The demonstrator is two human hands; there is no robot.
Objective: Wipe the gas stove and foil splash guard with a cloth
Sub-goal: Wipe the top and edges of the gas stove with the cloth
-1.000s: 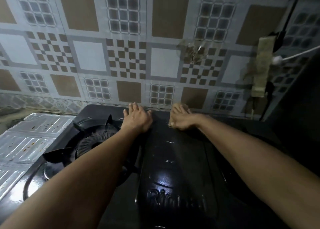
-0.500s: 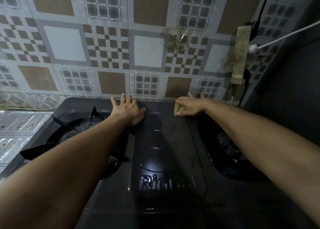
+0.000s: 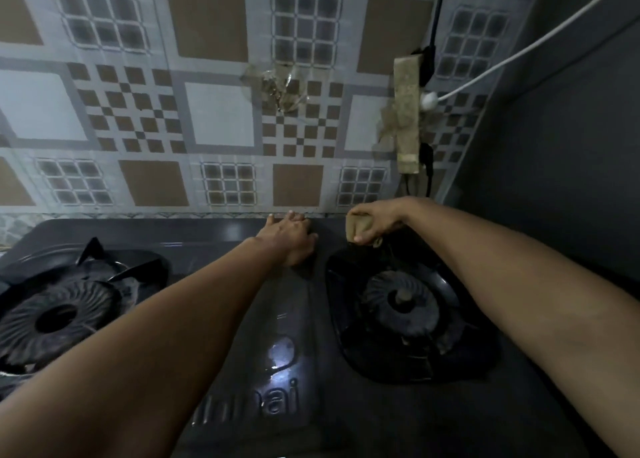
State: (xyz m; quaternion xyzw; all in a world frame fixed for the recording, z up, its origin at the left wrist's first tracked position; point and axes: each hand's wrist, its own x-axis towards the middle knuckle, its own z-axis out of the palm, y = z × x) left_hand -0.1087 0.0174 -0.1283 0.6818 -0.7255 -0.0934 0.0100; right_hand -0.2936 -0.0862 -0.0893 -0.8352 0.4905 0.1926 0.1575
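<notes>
The gas stove [image 3: 284, 319] fills the lower view, black and glossy, its back edge against the patterned tiled wall [image 3: 221, 111]. The right hand [image 3: 375, 220] grips a folded tan cloth [image 3: 360, 227], fingers curled round it, at the rear rim of the right burner [image 3: 398, 300]. The left hand [image 3: 289, 236] rests flat on the stove's centre strip near the back edge, its fingers straight and close together. The left burner [image 3: 57, 317] lies well apart from both hands.
</notes>
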